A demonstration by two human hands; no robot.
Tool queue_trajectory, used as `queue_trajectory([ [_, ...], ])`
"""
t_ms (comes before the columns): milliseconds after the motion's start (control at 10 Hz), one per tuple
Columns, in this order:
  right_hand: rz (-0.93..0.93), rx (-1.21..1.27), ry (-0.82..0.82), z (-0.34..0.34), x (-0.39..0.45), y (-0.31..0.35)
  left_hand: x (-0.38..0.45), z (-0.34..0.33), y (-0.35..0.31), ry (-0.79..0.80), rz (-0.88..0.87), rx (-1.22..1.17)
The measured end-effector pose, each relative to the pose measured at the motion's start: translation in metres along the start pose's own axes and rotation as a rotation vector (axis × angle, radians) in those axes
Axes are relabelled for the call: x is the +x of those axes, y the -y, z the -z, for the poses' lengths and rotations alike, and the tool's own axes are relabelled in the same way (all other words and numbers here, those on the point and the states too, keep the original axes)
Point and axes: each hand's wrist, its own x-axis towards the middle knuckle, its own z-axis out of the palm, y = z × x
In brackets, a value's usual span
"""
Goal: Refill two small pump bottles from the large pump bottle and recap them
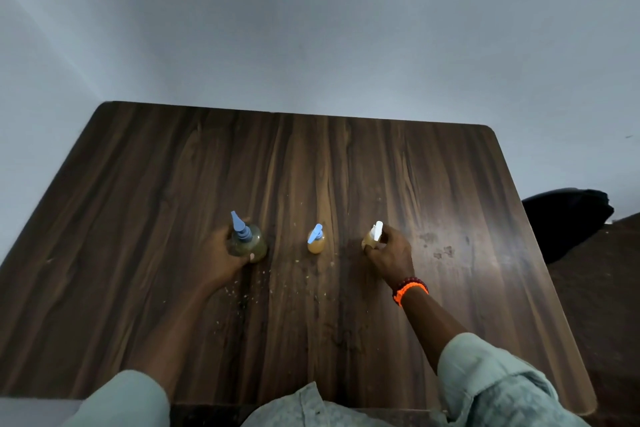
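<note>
Both arms extend forward over the dark wood-grain table [346, 166], with light sleeves pushed up to the forearms.

Left hand [225, 253]: the fingers and thumb are curled around the lower body of the large pump bottle [251, 243] from its left and near sides. The bottle stands upright on the table, left of centre. Its blue pump head is fitted, nozzle pointing far. The clear body holds a yellowish-green liquid.

Right hand [389, 251]: the fingers are wrapped around the right small pump bottle [370, 240], gripping it from the right at the neck, just below its white pump head. This bottle stands upright, right of centre, and holds an amber liquid. The wrist carries an orange bracelet [410, 290] and a dark beaded band.

The middle small pump bottle [316, 243] stands upright between the two held bottles, apart from both hands. It has a blue pump head fitted and holds amber liquid.

Small pale specks lie scattered on the table near the bottles. A dark chair [568, 218] stands beyond the table's right edge.
</note>
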Motion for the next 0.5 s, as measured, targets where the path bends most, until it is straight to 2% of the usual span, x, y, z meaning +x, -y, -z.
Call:
queue_trajectory([
  [100, -0.012, -0.007, -0.037, -0.001, 0.001, 0.004, -0.001, -0.009, 0.000, -0.084, 0.031, -0.052],
  [200, -0.073, 0.006, -0.014, -0.004, 0.003, 0.003, -0.004, -0.023, -0.012, -0.246, 0.070, -0.020],
  [300, -0.083, 0.007, 0.011, -0.003, 0.002, 0.008, -0.007, -0.028, -0.023, -0.302, 0.049, 0.038],
  [400, -0.081, 0.009, 0.095, 0.000, 0.001, 0.007, -0.009, -0.035, -0.035, -0.331, 0.099, -0.004],
  [500, -0.139, 0.028, 0.144, 0.003, -0.007, -0.002, -0.014, -0.037, -0.035, -0.294, 0.136, -0.022],
])
